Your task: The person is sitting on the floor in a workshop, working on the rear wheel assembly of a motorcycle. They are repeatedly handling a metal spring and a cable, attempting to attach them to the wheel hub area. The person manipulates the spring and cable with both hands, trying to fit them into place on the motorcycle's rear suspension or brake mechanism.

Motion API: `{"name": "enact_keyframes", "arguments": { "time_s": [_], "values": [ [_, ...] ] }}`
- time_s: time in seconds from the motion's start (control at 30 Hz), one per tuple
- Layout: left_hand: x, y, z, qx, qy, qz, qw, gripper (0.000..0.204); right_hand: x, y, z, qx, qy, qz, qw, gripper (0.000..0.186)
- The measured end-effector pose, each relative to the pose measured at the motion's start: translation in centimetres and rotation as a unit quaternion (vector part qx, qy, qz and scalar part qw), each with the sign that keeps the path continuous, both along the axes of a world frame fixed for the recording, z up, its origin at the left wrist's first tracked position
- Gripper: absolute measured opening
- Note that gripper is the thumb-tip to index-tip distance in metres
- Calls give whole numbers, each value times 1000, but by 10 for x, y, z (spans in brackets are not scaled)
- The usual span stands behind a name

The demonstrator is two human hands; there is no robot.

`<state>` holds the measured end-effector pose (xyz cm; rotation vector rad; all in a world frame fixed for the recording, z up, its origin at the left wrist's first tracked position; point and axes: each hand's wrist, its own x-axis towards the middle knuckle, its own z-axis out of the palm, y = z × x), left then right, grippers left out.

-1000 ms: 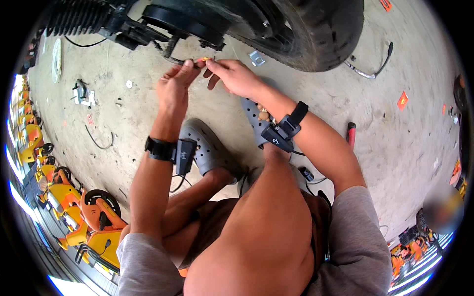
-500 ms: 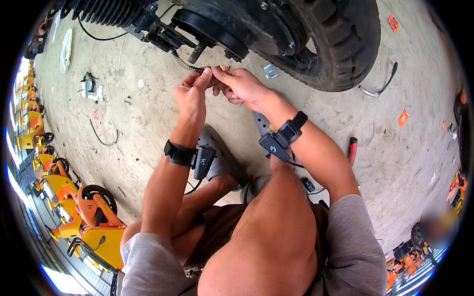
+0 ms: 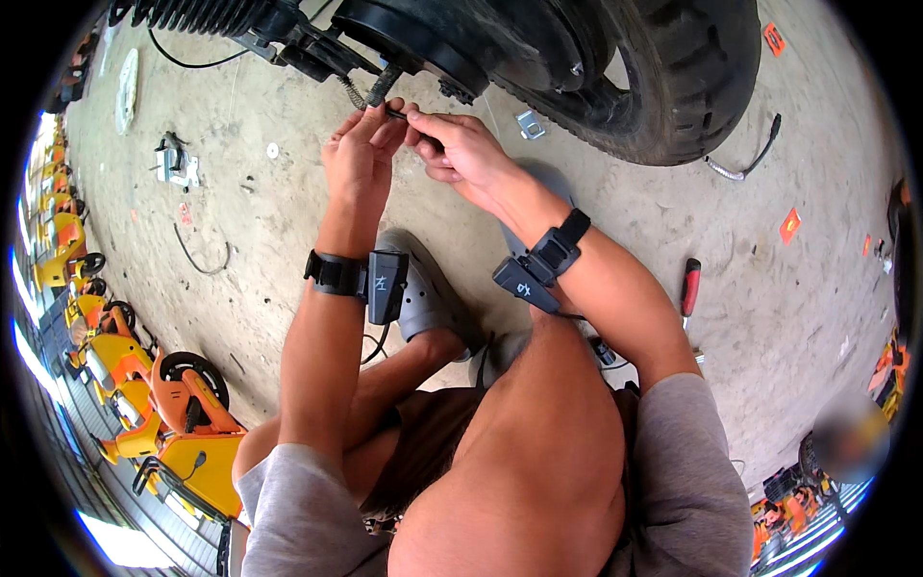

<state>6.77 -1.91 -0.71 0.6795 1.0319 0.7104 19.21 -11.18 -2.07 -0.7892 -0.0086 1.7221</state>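
Both my hands are raised under the hub of a wheel. My left hand is closed in a pinch beside the lower end of a dark lever arm that hangs from the black drum. To the right, my right hand pinches a thin dark cable that spans the short gap between my fingertips. A coiled spring runs from the frame down to my left fingers. Those fingers hide where the spring and cable meet.
The black tyre fills the upper right. On the concrete lie a red-handled screwdriver, a metal clip, a metal bracket, a washer and a black hose with a spring. Yellow-orange scooters line the left.
My hands have drawn slightly apart, and the left has moved up to the lever arm's end. A length of dark cable now shows between them. The spring is less exposed.
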Motion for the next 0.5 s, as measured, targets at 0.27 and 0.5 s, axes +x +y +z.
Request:
{"name": "enact_keyframes", "arguments": {
  "time_s": [0.27,0.5],
  "values": [
    [5,3,-13,-90,-131,-10,987,26,-13,3,-2,1,30,-30,999,23],
    [-4,14,-28,-132,-236,35,962,24,-14,5,1,-11,20,-25,999,22]
  ]
}}
